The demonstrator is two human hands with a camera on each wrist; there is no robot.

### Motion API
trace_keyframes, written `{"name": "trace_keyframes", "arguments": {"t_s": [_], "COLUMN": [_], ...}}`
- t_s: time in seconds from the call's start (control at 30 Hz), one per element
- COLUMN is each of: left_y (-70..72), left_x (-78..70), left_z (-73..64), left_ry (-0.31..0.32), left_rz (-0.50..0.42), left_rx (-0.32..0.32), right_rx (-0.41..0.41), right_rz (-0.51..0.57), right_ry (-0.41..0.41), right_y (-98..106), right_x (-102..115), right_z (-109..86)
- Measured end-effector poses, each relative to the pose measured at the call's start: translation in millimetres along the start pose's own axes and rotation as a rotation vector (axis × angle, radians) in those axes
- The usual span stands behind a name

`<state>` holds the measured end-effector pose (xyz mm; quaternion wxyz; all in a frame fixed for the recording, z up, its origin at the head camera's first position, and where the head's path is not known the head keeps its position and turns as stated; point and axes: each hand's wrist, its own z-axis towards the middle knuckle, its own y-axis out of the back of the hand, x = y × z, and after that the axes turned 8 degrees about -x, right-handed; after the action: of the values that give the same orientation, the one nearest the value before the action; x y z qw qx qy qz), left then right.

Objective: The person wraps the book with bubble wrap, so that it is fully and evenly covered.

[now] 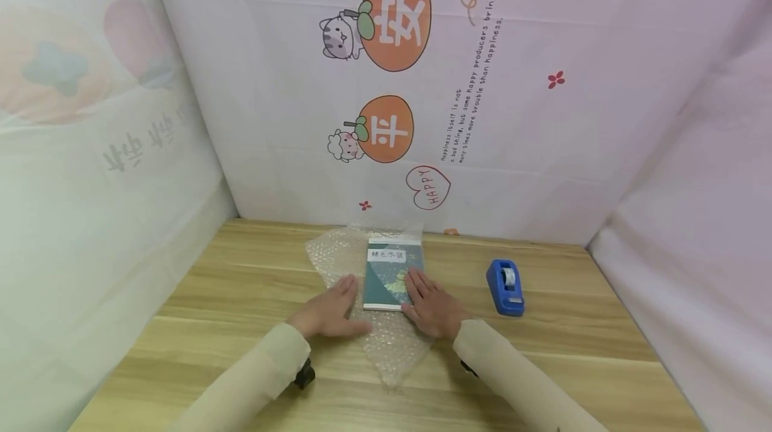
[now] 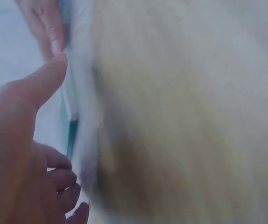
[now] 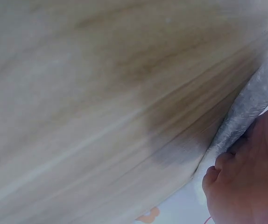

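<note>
A teal book (image 1: pixel 375 288) with a pale title strip lies on a sheet of clear bubble wrap (image 1: pixel 395 345). A layer of the wrap overlaps the right part of its cover. My right hand (image 1: pixel 435 306) rests flat there, fingers pointing forward over the book's right edge. Just left of the book, my left hand (image 1: pixel 328 310) is spread low over the wrap, thumb toward the book's near edge. The left wrist view shows that thumb extended beside the book's side. In the right wrist view, the wrap (image 3: pixel 248 102) curves up along the hand.
On the wooden table (image 1: pixel 579 325), a blue tape dispenser (image 1: pixel 505 288) with a roll in it stands right of the book. A printed white cloth (image 1: pixel 519 117) hangs behind the table's back edge, and pale cloth encloses both sides.
</note>
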<state>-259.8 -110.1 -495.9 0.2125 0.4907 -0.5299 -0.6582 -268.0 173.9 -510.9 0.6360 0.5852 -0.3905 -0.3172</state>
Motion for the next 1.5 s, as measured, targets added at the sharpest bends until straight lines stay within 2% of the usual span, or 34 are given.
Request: {"name": "trace_keyframes", "arguments": {"t_s": [0.1, 0.3, 0.6, 0.7, 0.83, 0.93, 1.1, 1.33, 1.5], "left_y": [7.2, 31.7, 75.7, 82.9, 85.5, 85.2, 78.6, 58.5, 43.6], "left_x": [7.5, 28.0, 61.4, 72.6, 84.6, 89.5, 97.5, 104.2, 103.5], "left_z": [0.2, -0.8, -4.6, -5.1, -4.5, -5.0, -4.4, 2.3, 9.1], "left_ry": [-0.009, -0.041, 0.053, 0.082, 0.146, 0.222, 0.298, 0.330, 0.311], "left_rz": [-0.066, -0.093, -0.173, -0.199, -0.266, -0.382, -0.677, -1.145, -1.348], "left_rx": [0.006, -0.027, -0.142, -0.151, -0.163, -0.159, -0.150, -0.192, -0.229], "right_rx": [0.003, 0.007, 0.007, 0.004, -0.001, -0.002, -0.003, 0.004, -0.003], "right_rz": [0.006, -0.020, -0.032, -0.035, -0.030, -0.014, -0.005, -0.022, -0.012], "right_ry": [0.007, -0.007, -0.020, -0.019, -0.016, -0.011, -0.009, -0.019, -0.017], "right_y": [0, 1, 3, 3, 2, 1, 2, -1, -3], "right_x": [0, 2, 3, 3, 2, 2, 3, 2, 1], "right_z": [0.0, -0.9, -1.9, -1.8, -1.9, -2.1, -2.8, -2.1, -1.8]}}
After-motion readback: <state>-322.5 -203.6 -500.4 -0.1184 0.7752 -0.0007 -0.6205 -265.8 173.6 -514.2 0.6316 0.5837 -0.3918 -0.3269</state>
